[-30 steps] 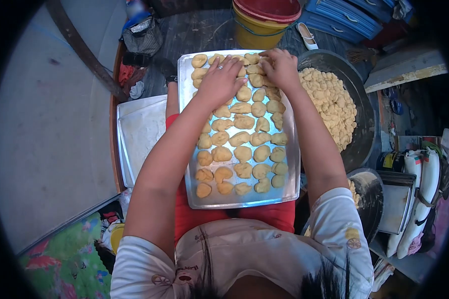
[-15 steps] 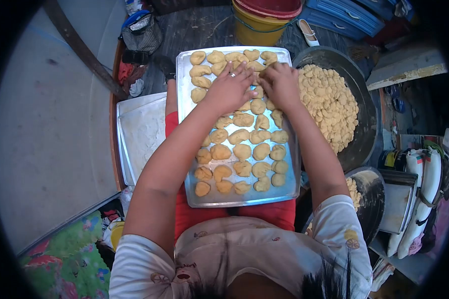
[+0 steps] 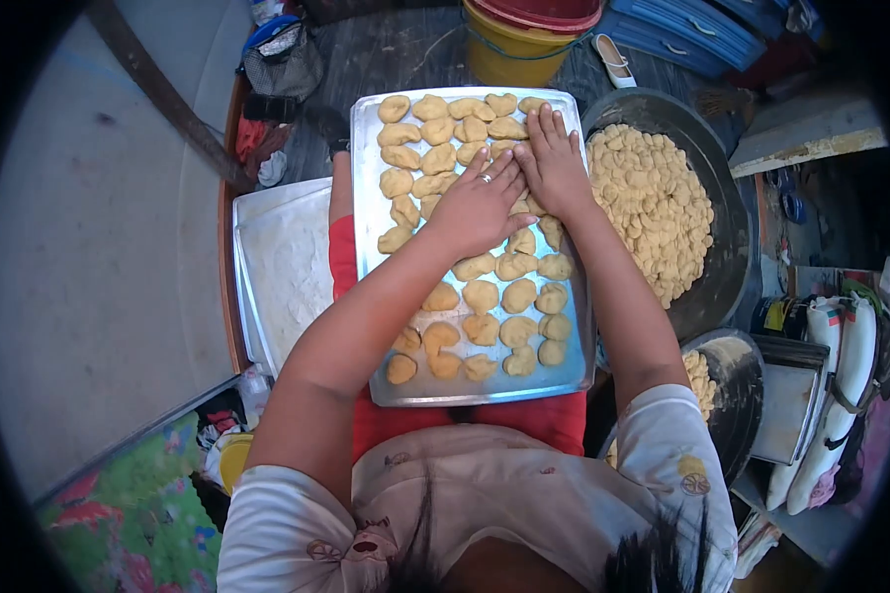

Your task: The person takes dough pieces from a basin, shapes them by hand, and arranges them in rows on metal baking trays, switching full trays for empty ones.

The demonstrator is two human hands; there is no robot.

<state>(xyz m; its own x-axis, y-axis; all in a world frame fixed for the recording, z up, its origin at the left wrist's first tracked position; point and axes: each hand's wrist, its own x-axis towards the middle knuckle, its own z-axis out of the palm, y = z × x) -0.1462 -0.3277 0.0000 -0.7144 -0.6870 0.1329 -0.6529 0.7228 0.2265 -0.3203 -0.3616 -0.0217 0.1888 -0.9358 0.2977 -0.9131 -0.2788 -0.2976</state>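
Note:
A metal baking tray point(image 3: 485, 399) rests across my lap, with rows of small yellowish dough pieces point(image 3: 481, 296) on it. My left hand point(image 3: 477, 210), a ring on one finger, lies over the pieces in the upper middle of the tray, fingers stretched out. Just to its right, my right hand point(image 3: 558, 173) is laid flat with its fingers extended over the pieces near the tray's right edge. The two hands nearly meet at the fingers. Neither is wrapped round a piece, and the dough directly beneath them is hidden.
At the right stands a large dark basin point(image 3: 717, 257) holding a heap of dough pieces point(image 3: 653, 208). A second dark basin point(image 3: 742, 395) sits nearer me. Flat trays point(image 3: 282, 257) lie at the left. Beyond the tray are a yellow bucket point(image 3: 514, 59) and a white shoe point(image 3: 613, 61).
My right hand has gone from curled fingers to flat and stretched out, pointing up the tray. My left hand has shifted slightly right and toward me, uncovering pieces at the upper left.

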